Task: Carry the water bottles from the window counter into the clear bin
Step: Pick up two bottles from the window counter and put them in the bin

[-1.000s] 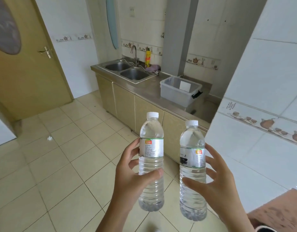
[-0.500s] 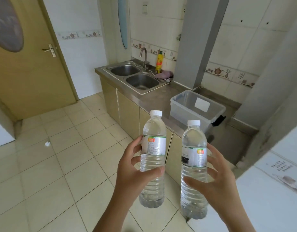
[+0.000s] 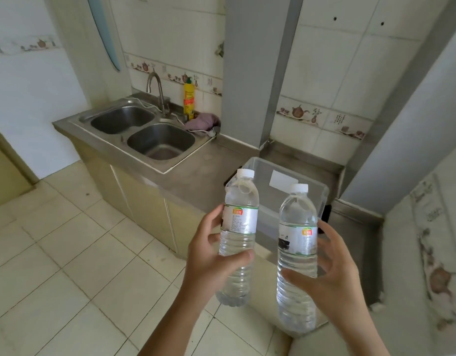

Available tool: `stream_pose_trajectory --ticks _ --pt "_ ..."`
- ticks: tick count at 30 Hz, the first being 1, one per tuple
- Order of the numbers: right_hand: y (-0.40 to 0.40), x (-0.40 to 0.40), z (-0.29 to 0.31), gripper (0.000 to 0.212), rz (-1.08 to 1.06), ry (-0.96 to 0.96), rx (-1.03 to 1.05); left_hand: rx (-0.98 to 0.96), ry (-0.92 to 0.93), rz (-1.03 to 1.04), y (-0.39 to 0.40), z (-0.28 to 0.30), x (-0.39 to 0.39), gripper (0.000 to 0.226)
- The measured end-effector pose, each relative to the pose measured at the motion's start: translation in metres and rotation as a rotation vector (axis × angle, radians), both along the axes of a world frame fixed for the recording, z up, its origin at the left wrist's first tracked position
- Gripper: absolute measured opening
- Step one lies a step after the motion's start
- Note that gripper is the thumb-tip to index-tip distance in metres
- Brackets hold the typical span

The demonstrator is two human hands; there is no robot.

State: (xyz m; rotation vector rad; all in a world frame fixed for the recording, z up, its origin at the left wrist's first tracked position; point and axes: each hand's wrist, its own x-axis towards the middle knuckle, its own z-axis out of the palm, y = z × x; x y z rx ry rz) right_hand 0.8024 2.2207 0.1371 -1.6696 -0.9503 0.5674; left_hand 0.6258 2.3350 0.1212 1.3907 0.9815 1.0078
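I hold two clear water bottles upright in front of me, each with a white cap and a pale label. My left hand (image 3: 209,260) grips the left bottle (image 3: 238,219) around its middle. My right hand (image 3: 332,273) grips the right bottle (image 3: 297,242) the same way. Just beyond and behind the bottles, the clear bin (image 3: 278,170) stands on the steel counter (image 3: 196,176); it looks empty and has a white sticker on its far wall. The bottles partly hide its near side.
A double steel sink (image 3: 144,132) with a tap (image 3: 157,93) lies left of the bin, with a yellow bottle (image 3: 189,98) and a purple cloth (image 3: 202,122) behind it. A grey column (image 3: 250,73) rises behind the bin. A tiled wall corner (image 3: 414,240) stands close on my right. Beige floor tiles (image 3: 67,265) spread left.
The view has closed in on the counter: the bin and sink look larger and nearer. Both hands still hold their bottles upright, which now overlap the bin's near side.
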Motion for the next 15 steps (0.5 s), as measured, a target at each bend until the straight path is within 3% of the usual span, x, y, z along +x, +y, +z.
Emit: stream_pose_trajectory --ticks 9,15 --pt "0.080 0.085 -0.015 0.100 -0.205 0.037 0.018 0.015 -0.042 -0.179 0.103 -0.014 0.107 0.095" --pt "0.137 0.147 -0.028 0.099 -0.273 0.021 0.062 0.069 -0.033 -0.170 0.153 -0.025 0.192 0.091"
